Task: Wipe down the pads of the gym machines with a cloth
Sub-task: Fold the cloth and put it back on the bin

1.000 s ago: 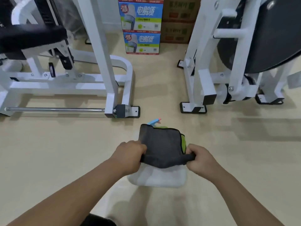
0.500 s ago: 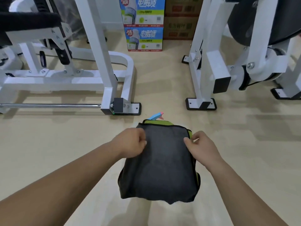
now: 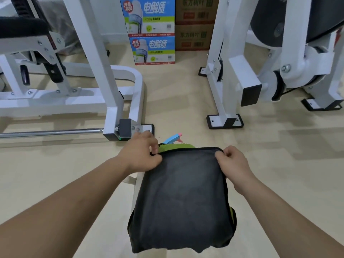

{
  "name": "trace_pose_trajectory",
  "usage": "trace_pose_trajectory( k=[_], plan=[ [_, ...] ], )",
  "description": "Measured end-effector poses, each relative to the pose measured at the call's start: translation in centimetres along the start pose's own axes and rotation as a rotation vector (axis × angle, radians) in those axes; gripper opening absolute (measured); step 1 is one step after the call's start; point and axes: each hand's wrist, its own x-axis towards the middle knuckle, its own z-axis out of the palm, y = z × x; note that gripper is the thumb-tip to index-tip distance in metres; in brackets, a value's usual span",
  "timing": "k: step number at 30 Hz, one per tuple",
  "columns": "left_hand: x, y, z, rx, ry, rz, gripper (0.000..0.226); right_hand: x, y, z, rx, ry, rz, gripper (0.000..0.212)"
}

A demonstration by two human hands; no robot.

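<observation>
Head view is looking down past two bare forearms at a pale floor. Off to the far left of the hands, a black pad (image 3: 20,27) is sitting on a white machine frame (image 3: 89,58), with a chrome bar (image 3: 50,132) lying low just beyond the left forearm. The left hand (image 3: 142,154) is closing its fingers in a pinch on the upper left corner of a dark grey cloth (image 3: 183,200), which is hanging spread out between both hands, with a green edge showing along its top and lower right. Just past the knuckles of the left hand, a blue and pink spray nozzle (image 3: 174,138) is peeking over the cloth's top edge. Farther ahead, between the hands, printed boxes (image 3: 151,30) are standing stacked. The right hand (image 3: 233,163) is gripping the upper right corner of the cloth, fingers curled tight. Beyond and to its right, a second white machine (image 3: 242,71) is standing on black feet.
</observation>
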Motion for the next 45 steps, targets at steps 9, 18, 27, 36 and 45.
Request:
trace_pose_trajectory(
  k=[9, 18, 27, 36, 45],
  plan=[
    [3.1, 1.3, 1.2, -0.211, 0.242, 0.024, 0.009, 0.4, 0.3, -0.9, 0.181, 0.137, 0.101, 0.018],
    [-1.3, 4.6, 1.3, 0.15, 0.01, 0.12, 0.013, -2.7, -0.3, -1.6, -0.5, 0.01, -0.235, 0.013],
    [-11.7, 4.8, 5.5, 0.738, -0.527, 0.335, 0.063, -13.5, -0.8, 1.7, -0.946, -0.647, -0.361, 0.03],
    [-10.3, 5.4, 2.8, 0.408, -0.383, 0.257, 0.01, -14.3, 1.8, 4.3, -1.18, -0.508, -0.601, 0.073],
    [-9.7, 4.3, 1.1, 0.075, -0.514, 0.077, 0.039, -9.8, 0.2, -1.0, -0.892, -0.65, -0.351, 0.013]
  ],
)
